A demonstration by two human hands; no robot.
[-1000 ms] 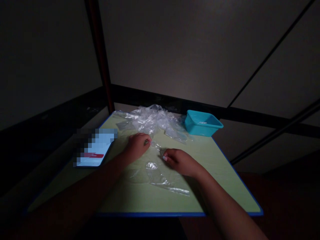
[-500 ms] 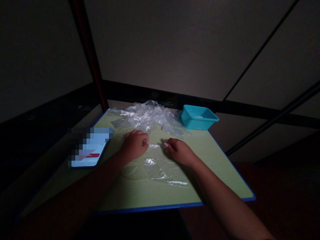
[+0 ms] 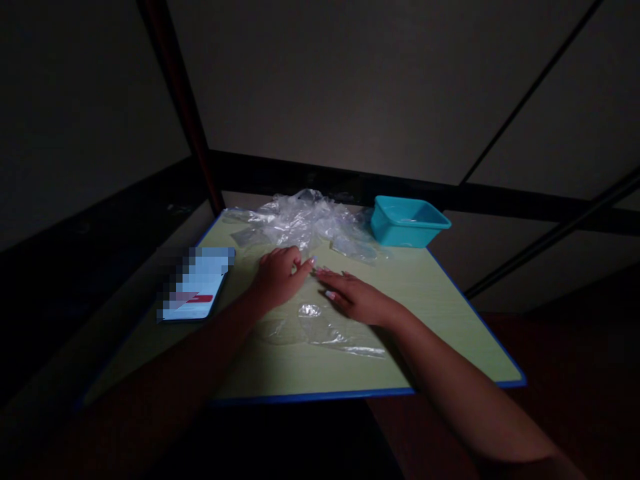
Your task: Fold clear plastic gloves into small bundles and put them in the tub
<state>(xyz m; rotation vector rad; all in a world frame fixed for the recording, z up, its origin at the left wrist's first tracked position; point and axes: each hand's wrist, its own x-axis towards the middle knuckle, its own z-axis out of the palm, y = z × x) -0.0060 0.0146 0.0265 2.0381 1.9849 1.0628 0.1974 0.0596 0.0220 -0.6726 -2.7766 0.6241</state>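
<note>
A clear plastic bag lies spread on the pale green table, below and between my hands. My left hand rests at the bag's far left side, its thumb stretched toward the right and the other fingers curled; whether it pinches any film cannot be made out. My right hand lies palm down over the bag's far right part, with fingers extended to the left and spread from the thumb. The fingertips of both hands are close together. Behind them sits a heap of crumpled clear bags.
A turquoise plastic basket stands at the table's back right corner. On the left lies a phone with a lit, partly pixelated screen. Dark panels rise behind the table, whose rim is blue.
My right hand has opened and its fingers now reach left. My left thumb has stretched out toward it. The whole view has shifted slightly, with the table appearing higher and farther right.
</note>
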